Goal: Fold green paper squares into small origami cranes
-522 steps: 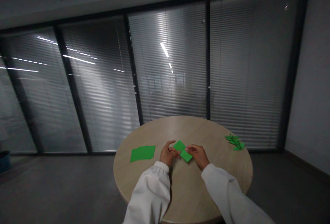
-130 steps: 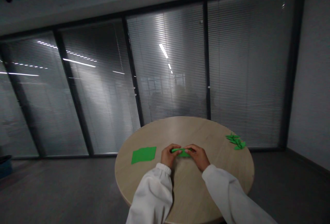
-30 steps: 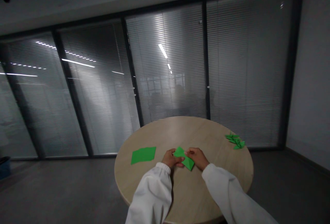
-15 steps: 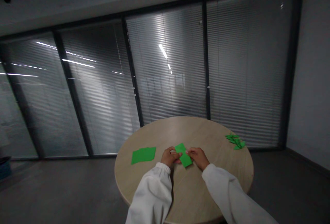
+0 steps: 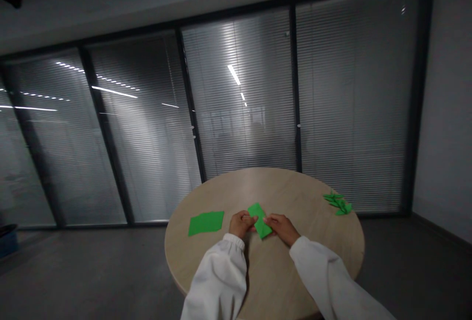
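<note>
A small green sheet of paper (image 5: 259, 218), longer than it is wide, is held at a slant over the middle of the round table (image 5: 273, 276). My left hand (image 5: 241, 223) pinches its left edge, with the thumb on top. On the right edge, the thumb and fingers of my right hand (image 5: 282, 226) close on the same paper. Whether it has a fold is too small to tell. Left of my hands lies a flat piece of green paper (image 5: 205, 223) with an uneven upper edge.
Near the table's right edge sits a small heap of folded green paper pieces (image 5: 338, 204). Behind the table stands a glass partition with blinds (image 5: 239, 138). A blue bin (image 5: 9, 241) is on the floor at far left.
The held paper has shifted slightly left and looks narrower than before. My right hand has moved a little left with it, both hands keeping hold.
</note>
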Tool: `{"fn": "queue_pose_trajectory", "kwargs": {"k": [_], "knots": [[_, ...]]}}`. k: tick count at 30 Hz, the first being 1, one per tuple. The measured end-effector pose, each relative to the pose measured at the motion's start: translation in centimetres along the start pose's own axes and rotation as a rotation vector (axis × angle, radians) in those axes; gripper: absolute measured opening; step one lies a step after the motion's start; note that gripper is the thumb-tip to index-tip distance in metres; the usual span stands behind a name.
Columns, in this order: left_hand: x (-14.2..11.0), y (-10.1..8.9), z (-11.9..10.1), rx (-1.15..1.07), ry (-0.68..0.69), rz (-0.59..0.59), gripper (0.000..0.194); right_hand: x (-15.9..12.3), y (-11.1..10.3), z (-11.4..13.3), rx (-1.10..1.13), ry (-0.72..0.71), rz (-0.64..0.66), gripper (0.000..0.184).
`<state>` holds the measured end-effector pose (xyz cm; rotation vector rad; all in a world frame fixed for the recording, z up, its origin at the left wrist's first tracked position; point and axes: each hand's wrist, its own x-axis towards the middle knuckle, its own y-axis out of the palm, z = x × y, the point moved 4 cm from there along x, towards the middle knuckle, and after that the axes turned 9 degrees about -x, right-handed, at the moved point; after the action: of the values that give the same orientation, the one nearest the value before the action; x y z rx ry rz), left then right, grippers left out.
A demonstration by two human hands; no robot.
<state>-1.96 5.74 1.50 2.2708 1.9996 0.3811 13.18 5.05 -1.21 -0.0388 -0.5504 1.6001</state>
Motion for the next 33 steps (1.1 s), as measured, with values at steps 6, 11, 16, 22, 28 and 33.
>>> {"fn": "queue_pose_trajectory", "kwargs": {"k": [6,11,16,22,28,33], "knots": [[-0.3,0.7,1.2,0.113,-0.108,0.159,0.039,0.1,-1.0,0.1,-0.135,-0.05,-0.16,0.038],[-0.1,0.7,1.7,0.08,-0.105,0.195,0.04,0.1,-0.9,-0.1,-0.074,-0.052,-0.137,0.04],[-0.2,0.6,1.9,0.077,-0.139,0.183,0.042,-0.2,-1.0,0.0,-0.049,-0.044,-0.168,0.037],[-0.3,0.7,2.2,0.075,-0.156,0.199,0.044,-0.4,-1.0,0.3,-0.056,-0.041,-0.162,0.032],[-0.6,0.8,2.3,0.108,-0.18,0.247,0.044,-0.5,-1.5,0.8,-0.192,-0.061,-0.206,0.03],[-0.3,0.4,3.1,0.059,-0.211,0.213,0.044,-0.5,-1.4,0.6,-0.148,-0.07,-0.241,0.024]]}}
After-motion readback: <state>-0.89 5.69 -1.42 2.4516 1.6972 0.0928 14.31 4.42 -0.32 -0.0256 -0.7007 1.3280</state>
